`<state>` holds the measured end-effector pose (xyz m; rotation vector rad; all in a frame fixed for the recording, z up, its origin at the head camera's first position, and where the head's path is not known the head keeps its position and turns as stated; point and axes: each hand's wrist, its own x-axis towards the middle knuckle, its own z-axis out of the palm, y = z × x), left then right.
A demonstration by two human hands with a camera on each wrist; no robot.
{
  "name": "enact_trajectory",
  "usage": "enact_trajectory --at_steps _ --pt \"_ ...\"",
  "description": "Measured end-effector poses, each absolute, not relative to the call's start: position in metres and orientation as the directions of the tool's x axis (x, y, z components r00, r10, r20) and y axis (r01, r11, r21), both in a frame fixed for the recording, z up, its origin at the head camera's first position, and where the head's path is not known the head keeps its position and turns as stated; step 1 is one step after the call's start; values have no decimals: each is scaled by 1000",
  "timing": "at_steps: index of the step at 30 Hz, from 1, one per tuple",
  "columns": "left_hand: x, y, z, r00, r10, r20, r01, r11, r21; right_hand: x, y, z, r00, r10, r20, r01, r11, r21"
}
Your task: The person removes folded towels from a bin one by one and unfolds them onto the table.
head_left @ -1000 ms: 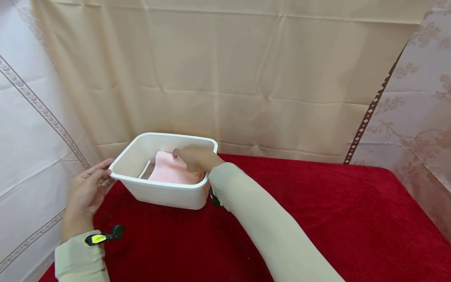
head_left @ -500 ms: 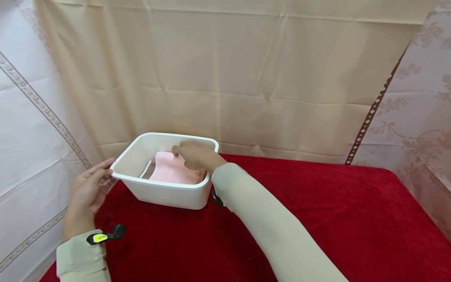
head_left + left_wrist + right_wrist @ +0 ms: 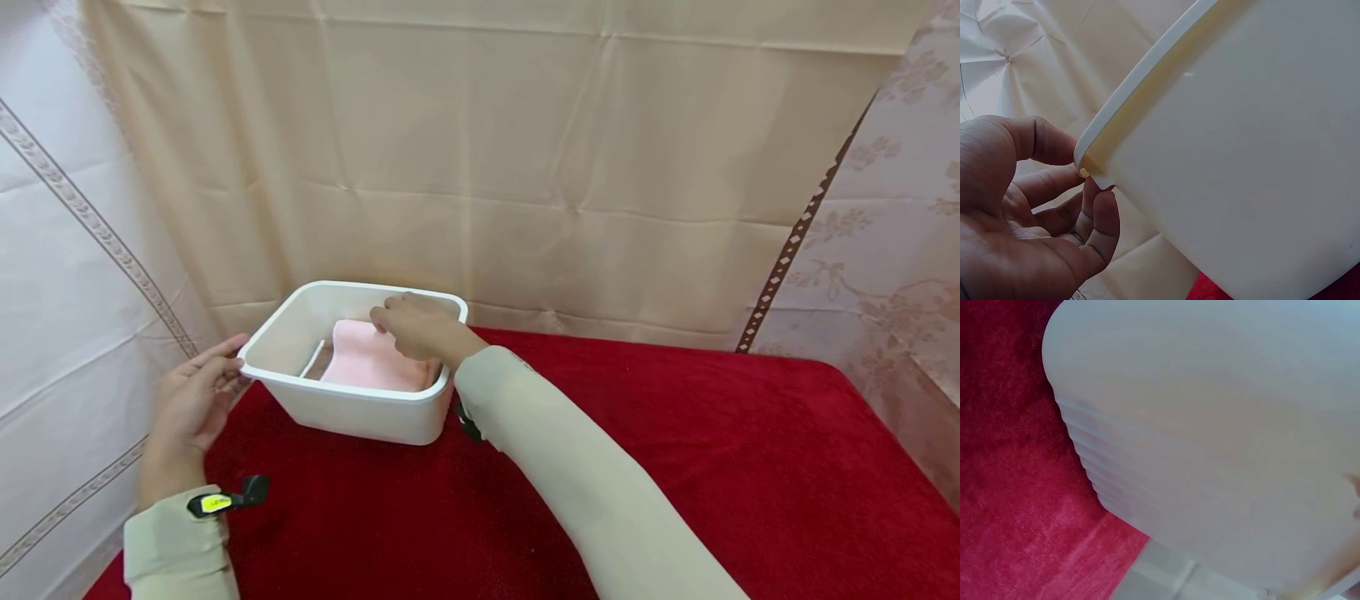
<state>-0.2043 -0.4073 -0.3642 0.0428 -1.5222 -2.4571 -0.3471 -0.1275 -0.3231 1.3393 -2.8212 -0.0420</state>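
Observation:
A white plastic tub [image 3: 352, 412] stands toward the left of the red-covered table in the head view. My left hand [image 3: 197, 398] pinches the rim at its left corner, and the left wrist view shows finger and thumb at the lip of the tub wall [image 3: 1229, 137]. Inside lies a pink cloth [image 3: 367, 362]. My right hand [image 3: 420, 325] reaches over the tub's right side, fingers bent above the cloth's far right part. Its fingertips are partly hidden, so whether they hold the cloth is unclear. The right wrist view mostly shows the tub's outer wall [image 3: 1210, 437].
Left of the cloth, a thin white strip [image 3: 312, 360] and a brown surface show inside the tub. The red table cover [image 3: 675, 450] extends right and forward. A beige curtain [image 3: 525, 167] hangs behind, with pale patterned cloths at both sides.
My right hand has risen slightly and shifted a little toward the far right of the tub. The left hand keeps its grip on the rim, and the pink cloth looks almost unchanged.

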Motion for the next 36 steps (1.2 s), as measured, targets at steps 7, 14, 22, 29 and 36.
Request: enact_trajectory --at_steps 7,14,22,29,36 --pt "-204 -407 -363 -970 -217 114 200 -432 880 -342 -126 -313 -629 -777 27 -776 629 44" --pt "-204 -407 -363 -970 -213 118 201 -431 880 -334 -126 -304 -598 -800 45 -796 600 83" --pt "-205 -407 -362 -970 -214 116 197 -410 890 -324 -126 -292 -583 -806 103 -801 591 97" --pt "-204 -408 -362 -971 -213 107 189 -418 888 -318 -129 -280 -569 -815 107 -812 578 78" --pt "-203 -408 -364 -970 -212 115 197 -424 884 -315 -130 -267 -552 -822 139 -820 565 88"
